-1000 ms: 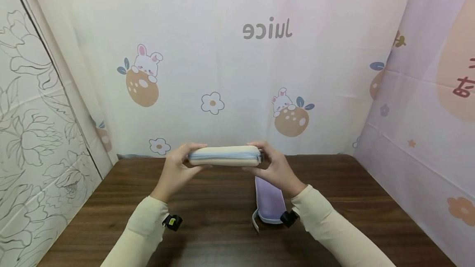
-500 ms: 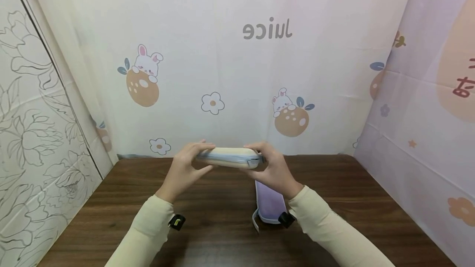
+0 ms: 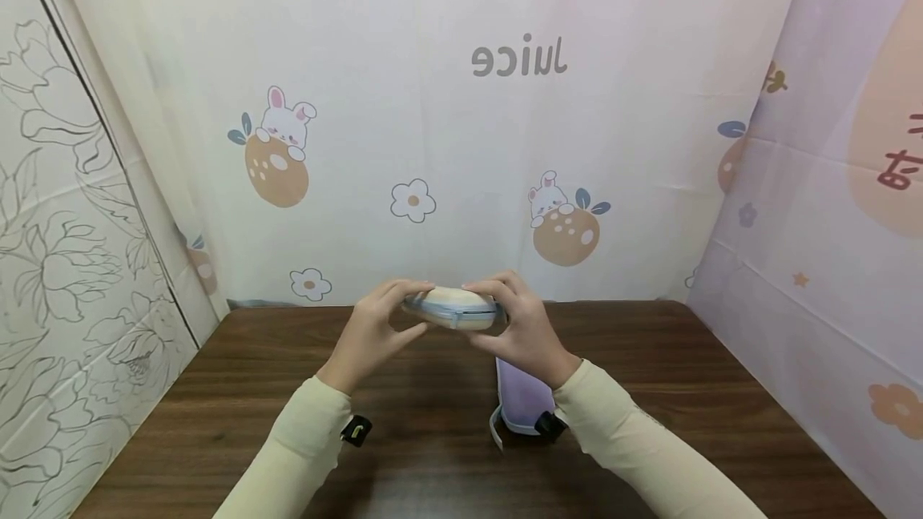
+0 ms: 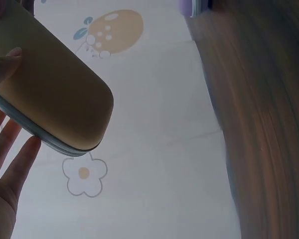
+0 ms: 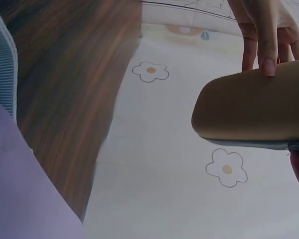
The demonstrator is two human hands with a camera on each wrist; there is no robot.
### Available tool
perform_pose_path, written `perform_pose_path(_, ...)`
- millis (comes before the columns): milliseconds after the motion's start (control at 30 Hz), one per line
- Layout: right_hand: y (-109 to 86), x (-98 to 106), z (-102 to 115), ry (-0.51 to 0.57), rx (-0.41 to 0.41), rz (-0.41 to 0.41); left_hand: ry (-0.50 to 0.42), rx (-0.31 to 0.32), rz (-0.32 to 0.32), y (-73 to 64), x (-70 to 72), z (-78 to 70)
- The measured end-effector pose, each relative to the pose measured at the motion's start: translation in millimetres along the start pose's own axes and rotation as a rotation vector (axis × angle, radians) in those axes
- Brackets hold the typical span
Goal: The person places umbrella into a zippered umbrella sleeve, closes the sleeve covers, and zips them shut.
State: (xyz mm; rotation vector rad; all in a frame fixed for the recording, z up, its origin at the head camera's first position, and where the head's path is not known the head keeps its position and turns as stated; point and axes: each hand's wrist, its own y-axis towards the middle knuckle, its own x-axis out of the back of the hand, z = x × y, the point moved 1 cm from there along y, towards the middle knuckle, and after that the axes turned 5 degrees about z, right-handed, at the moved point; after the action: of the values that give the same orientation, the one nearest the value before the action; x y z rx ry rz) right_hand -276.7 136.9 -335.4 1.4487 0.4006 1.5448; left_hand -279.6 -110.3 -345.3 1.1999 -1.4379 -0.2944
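Note:
A cream zippered pencil case [image 3: 454,312] with a light-blue zip band is held up above the table in the head view, one end turned towards me. My left hand [image 3: 373,335] grips its left side, fingers over the top and thumb below. On the other side, my right hand [image 3: 525,328] holds it in much the same way. The left wrist view shows the rounded end of the cream case [image 4: 60,89] with fingertips against it. A purple pencil case [image 3: 525,399] lies on the table beneath my right hand and forearm, which partly cover it.
The dark wood table [image 3: 433,455] runs back to a printed curtain [image 3: 461,142] with rabbits and flowers. More patterned sheets hang on the left and right. The strap [image 3: 496,429] of the purple case lies at its left side.
The cream case has turned from showing its long side to showing its end with the zip pull. My left hand has moved right, closer to the right hand.

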Motion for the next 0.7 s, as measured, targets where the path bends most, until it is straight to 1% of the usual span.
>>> perform_pose_path(133,2.6,-1.1,2.8,-0.009,0.001,-0.007,-0.006,-0.014,-0.009,2.2,-1.9,-0.6)
perform_pose_path(267,5.2,-2.4,4.4,-0.030,0.018,-0.010,-0.013,-0.017,-0.001,4.8,-4.6,-2.0)
perform_pose_path(500,10.2,-3.9,12.8,-0.111,0.052,0.022,-0.036,-0.045,-0.013,7.1,-13.1,-4.5)
perform_pose_path(700,12.2,-4.6,15.9,-0.134,0.069,0.041,-0.031,-0.041,-0.033,7.7,-17.7,-6.6)
